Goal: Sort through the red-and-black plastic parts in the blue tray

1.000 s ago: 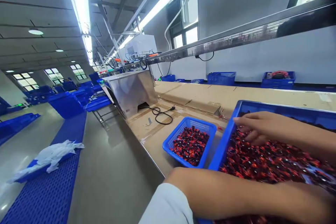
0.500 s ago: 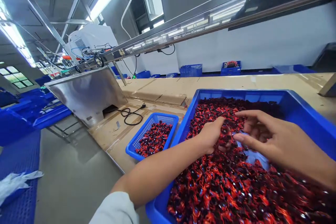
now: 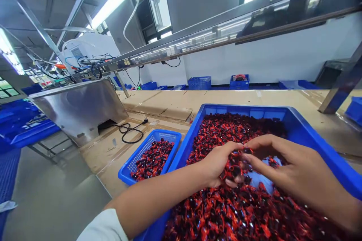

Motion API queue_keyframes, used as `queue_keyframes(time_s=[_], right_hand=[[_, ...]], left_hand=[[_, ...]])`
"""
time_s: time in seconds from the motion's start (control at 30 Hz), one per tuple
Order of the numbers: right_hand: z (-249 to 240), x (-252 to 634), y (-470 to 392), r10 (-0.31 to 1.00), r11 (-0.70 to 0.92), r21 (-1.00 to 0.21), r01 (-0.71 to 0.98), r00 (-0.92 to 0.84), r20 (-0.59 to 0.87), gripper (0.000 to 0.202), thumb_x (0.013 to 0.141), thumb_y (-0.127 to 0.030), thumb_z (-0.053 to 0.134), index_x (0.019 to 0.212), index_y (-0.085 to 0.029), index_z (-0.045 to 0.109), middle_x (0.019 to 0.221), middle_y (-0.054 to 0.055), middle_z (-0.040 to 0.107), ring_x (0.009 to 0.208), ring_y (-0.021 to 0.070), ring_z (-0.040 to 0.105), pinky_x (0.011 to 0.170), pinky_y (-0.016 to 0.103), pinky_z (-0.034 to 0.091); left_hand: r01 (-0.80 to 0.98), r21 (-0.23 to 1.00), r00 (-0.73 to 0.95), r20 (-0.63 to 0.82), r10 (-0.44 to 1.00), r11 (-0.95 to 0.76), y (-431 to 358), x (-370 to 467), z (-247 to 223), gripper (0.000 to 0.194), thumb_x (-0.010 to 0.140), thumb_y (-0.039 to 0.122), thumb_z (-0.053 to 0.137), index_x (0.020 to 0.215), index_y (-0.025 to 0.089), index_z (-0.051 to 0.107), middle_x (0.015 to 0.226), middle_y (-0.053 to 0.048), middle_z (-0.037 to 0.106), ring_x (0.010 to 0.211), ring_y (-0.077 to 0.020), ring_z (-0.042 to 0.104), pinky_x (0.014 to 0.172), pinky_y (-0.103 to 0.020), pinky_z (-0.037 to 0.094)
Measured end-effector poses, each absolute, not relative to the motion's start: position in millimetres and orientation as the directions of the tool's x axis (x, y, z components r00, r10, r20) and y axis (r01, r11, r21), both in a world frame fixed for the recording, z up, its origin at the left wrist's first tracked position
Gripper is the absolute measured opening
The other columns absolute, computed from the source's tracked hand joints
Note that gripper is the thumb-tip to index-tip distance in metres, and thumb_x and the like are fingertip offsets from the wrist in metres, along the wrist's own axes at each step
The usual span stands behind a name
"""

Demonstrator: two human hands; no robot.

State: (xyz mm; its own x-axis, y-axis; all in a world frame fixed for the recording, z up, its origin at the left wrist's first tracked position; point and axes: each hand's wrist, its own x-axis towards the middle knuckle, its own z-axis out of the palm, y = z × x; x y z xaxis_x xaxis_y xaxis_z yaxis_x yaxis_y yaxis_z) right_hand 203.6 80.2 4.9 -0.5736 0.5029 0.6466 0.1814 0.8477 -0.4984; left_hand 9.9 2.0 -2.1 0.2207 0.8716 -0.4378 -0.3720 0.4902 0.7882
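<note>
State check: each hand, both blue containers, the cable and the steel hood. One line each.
left hand: cupped, holding a clump of red-and-black parts
right hand: open, fingertips at the clump
large blue bin: heaped with the same parts
small blue basket: partly filled, upright on the table
black cable: loosely coiled, plug end lying free
steel hood: standing on the table, untouched

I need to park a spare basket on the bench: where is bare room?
Bare cardboard bench runs behind the large blue bin, up to the far wall baskets. A smaller patch lies between the small basket and the steel housing, though the black cord crosses it. The bin is crowded: red-black parts, left hand, right hand.
</note>
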Motion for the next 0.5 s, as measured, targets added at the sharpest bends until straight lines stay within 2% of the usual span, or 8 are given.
queue_keyframes(time_s=[0.1,0.23,0.5], right_hand=[[-0.2,211.5,77.3,0.460,0.885,-0.419,0.205,-0.526,0.715,0.023,0.104,-0.055,0.074,0.114,-0.034,0.074,0.101,0.002,0.089,0.080,0.0274,0.086,0.065,0.037,0.068],[-5.4,216.4,70.8,0.438,0.899,-0.352,0.261,-0.522,0.732,0.031,0.106,-0.056,0.074,0.130,-0.037,0.069,0.103,0.001,0.089,0.081,0.0272,0.087,0.070,0.039,0.069],[8.6,213.0,64.4,0.469,0.882,-0.411,0.232,-0.522,0.713,0.022,0.106,-0.056,0.073,0.118,-0.038,0.078,0.096,-0.001,0.090,0.073,0.0278,0.085,0.063,0.041,0.067]], left_hand=[[-0.420,0.751,0.361,-0.377,0.853,0.510,-1.0,7.1,0.0,0.041,0.080,0.060,0.073,0.081,0.023,0.055,0.067,0.005,0.049,0.043,-0.0106,0.047,0.037,-0.020,0.024],[-0.438,0.734,0.445,-0.325,0.835,0.519,-1.9,3.4,0.0,0.041,0.077,0.059,0.074,0.081,0.024,0.053,0.065,0.006,0.048,0.043,-0.0108,0.047,0.036,-0.020,0.026],[-0.477,0.737,0.419,-0.289,0.861,0.480,-6.7,1.3,5.4,0.046,0.073,0.060,0.081,0.079,0.024,0.054,0.064,0.007,0.049,0.042,-0.0107,0.049,0.034,-0.019,0.028]])
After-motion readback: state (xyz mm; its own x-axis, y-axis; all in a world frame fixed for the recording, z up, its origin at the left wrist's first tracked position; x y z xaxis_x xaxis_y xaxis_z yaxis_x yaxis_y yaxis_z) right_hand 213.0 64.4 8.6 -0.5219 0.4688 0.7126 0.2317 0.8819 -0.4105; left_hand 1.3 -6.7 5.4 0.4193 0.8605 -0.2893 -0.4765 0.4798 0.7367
